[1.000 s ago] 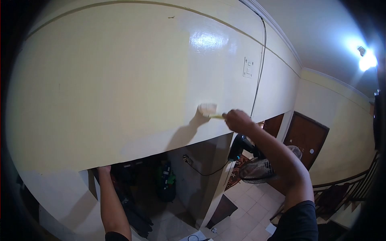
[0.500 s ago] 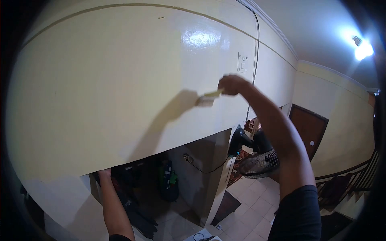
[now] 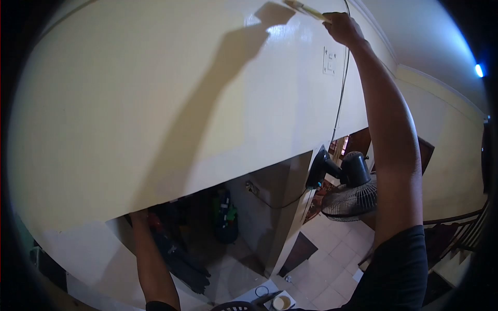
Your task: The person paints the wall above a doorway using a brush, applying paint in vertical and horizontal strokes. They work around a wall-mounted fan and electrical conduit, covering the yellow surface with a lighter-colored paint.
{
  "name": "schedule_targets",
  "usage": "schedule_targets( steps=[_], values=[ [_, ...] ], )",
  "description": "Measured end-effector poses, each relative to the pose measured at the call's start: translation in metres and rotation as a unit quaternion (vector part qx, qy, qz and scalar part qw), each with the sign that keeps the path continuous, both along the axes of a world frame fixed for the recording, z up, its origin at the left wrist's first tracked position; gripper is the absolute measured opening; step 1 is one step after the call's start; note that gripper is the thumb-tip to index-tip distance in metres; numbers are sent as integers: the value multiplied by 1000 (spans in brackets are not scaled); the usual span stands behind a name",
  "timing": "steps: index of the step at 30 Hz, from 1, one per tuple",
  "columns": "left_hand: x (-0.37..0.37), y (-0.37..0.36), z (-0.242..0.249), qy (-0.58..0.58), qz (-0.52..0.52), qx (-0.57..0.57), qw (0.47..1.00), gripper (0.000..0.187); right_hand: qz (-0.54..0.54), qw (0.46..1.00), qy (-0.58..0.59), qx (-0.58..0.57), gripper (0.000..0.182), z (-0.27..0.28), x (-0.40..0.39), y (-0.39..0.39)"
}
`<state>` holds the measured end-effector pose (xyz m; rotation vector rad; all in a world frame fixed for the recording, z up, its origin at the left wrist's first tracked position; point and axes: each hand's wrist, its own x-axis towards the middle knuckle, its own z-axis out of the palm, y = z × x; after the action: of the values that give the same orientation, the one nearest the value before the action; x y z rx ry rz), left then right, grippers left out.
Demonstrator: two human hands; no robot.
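High on the cream wall (image 3: 129,103), my right hand (image 3: 342,27) is closed around the pale handle of a paintbrush (image 3: 311,11). The bristle end points left, close to the wall at the top of the view, and a long shadow of hand and arm falls across the paint. A wet, shiny patch lies just below the brush. My left hand (image 3: 138,215) is raised to the lower edge of the wall, at the left end of a dark opening. Its fingers are hidden there.
A switch plate (image 3: 330,61) and a black cable (image 3: 342,93) are right of the brush. Below, a black wall fan (image 3: 353,192) juts out beside the opening. A cup of pale paint (image 3: 281,302) stands at the bottom. Bags (image 3: 225,217) sit inside the opening.
My right hand has carried the paintbrush up and to the right, from mid-wall to near the top. The view has tilted down, bringing the paint cup into sight. My left hand stays at the edge.
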<state>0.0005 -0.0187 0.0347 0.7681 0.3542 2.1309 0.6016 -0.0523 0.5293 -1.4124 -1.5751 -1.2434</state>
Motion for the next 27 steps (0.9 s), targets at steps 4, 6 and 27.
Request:
schedule_targets(
  steps=[4, 6, 27],
  values=[
    [5, 0, 7, -15, -6, -19, 1000, 55, -6, 997, -62, -49, 21, -8, 25, 52],
    [14, 0, 13, -21, -10, -23, 999, 54, 19, 997, -53, -59, 21, -43, 6, 33],
    [-16, 1, -18, -77, 20, -67, 995, 60, 5, 855, -226, -467, 11, -273, -68, -44]
  ],
)
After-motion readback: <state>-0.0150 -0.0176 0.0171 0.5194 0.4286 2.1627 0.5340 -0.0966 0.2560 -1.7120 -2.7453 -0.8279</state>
